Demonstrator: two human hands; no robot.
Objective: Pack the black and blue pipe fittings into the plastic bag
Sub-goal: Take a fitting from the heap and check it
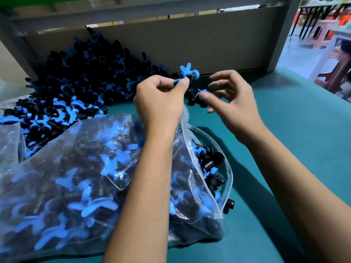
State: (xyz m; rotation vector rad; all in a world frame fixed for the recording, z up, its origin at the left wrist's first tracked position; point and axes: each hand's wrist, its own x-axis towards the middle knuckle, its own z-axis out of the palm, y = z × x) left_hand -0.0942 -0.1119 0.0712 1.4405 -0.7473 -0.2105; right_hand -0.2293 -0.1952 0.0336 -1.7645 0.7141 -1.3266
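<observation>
A clear plastic bag (pixel 79 179), stuffed with black and blue pipe fittings, lies on the green table at lower left, its mouth (pixel 218 168) open to the right. My left hand (pixel 161 99) pinches a black fitting with blue wings (pixel 188 72) above the table and also holds the bag's upper edge. My right hand (pixel 231 95) hovers beside it with fingers spread and curled, its thumb touching a fitting (pixel 197 95) that lies on the table. A big loose pile of fittings (pixel 76 86) covers the table's back left.
A grey panel (pixel 190 40) walls off the table's back edge behind the pile. The green tabletop (pixel 294 139) stretches to the right. Pink plastic stools (pixel 330 59) stand on the floor beyond the table's right edge. One fitting (pixel 229 205) lies just outside the bag's mouth.
</observation>
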